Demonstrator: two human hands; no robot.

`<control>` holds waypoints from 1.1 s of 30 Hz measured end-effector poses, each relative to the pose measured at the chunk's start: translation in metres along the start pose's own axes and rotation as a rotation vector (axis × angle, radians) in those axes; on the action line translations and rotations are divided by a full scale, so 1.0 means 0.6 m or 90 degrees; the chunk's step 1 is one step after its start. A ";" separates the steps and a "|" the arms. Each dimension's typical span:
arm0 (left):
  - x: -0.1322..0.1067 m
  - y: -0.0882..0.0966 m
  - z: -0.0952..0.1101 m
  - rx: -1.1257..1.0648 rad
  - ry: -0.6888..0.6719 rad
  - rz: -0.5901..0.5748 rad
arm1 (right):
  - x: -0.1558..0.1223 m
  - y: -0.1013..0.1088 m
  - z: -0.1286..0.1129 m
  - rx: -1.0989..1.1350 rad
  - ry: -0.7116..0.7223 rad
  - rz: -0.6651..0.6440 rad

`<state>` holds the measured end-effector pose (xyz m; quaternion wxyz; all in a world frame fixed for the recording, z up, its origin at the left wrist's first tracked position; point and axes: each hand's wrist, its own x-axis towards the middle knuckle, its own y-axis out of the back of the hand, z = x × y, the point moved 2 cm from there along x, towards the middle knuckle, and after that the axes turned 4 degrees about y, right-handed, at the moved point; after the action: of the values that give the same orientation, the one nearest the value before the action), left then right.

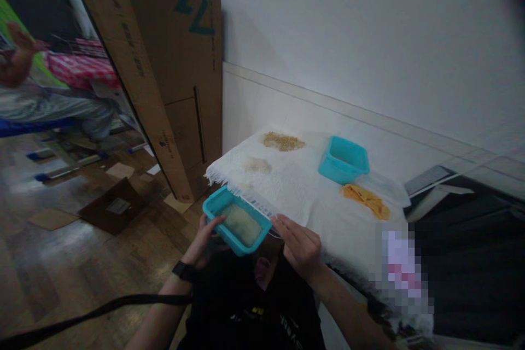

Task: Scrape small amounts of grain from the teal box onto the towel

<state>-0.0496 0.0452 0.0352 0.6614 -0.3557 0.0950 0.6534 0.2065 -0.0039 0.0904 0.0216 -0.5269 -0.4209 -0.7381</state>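
Observation:
My left hand (200,243) grips the left end of a turquoise plastic tub (237,250), thumb over the rim. Pale grains that look like rice (241,223) lie inside it. The tub is at the near edge of the cloth-covered table (283,191). My right hand (301,246) is closed on the end of a flat white strip with printed marks (258,205), held along the table edge above the tub's far rim. On the cloth beyond are a small patch of pale grains (257,164) and a pile of yellowish grains or beans (283,141).
A second turquoise tub (338,169) stands at the table's back right, near a clear lid (389,188) and a crumpled orange cloth (365,200). A tall cardboard box (176,65) rises at left. A person's hand (20,44) and cardboard pieces (109,205) are farther left.

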 end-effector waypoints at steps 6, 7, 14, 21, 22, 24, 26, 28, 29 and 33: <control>0.002 -0.004 -0.003 -0.002 0.001 0.006 | 0.018 0.017 0.015 -0.051 -0.034 0.085; 0.003 -0.006 -0.004 -0.003 0.002 0.008 | 0.021 0.019 0.019 -0.065 -0.043 0.089; 0.001 -0.010 -0.005 -0.011 0.010 0.004 | 0.012 0.009 0.000 -0.025 -0.018 0.026; 0.003 -0.005 -0.005 -0.013 0.001 -0.001 | -0.006 0.017 -0.040 -0.013 -0.002 -0.029; 0.004 -0.005 -0.005 -0.015 0.002 0.000 | -0.004 0.018 -0.040 -0.014 -0.001 -0.023; 0.005 -0.004 -0.004 -0.016 0.002 0.003 | 0.003 0.017 -0.031 -0.017 -0.011 0.014; 0.005 -0.002 -0.002 -0.014 0.000 0.005 | 0.013 0.012 -0.010 -0.024 -0.038 0.061; 0.005 0.002 0.001 -0.009 -0.004 0.006 | 0.025 0.001 0.018 -0.036 -0.071 0.091; 0.005 0.004 0.003 -0.007 -0.006 0.008 | 0.030 -0.006 0.032 -0.043 -0.085 0.093; 0.009 0.012 0.012 -0.006 -0.014 0.024 | 0.045 -0.039 0.071 -0.016 -0.097 0.050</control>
<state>-0.0582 0.0530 0.0344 0.6483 -0.3500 0.0916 0.6700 0.2157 0.0498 0.1016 0.0118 -0.5977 -0.3908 -0.6999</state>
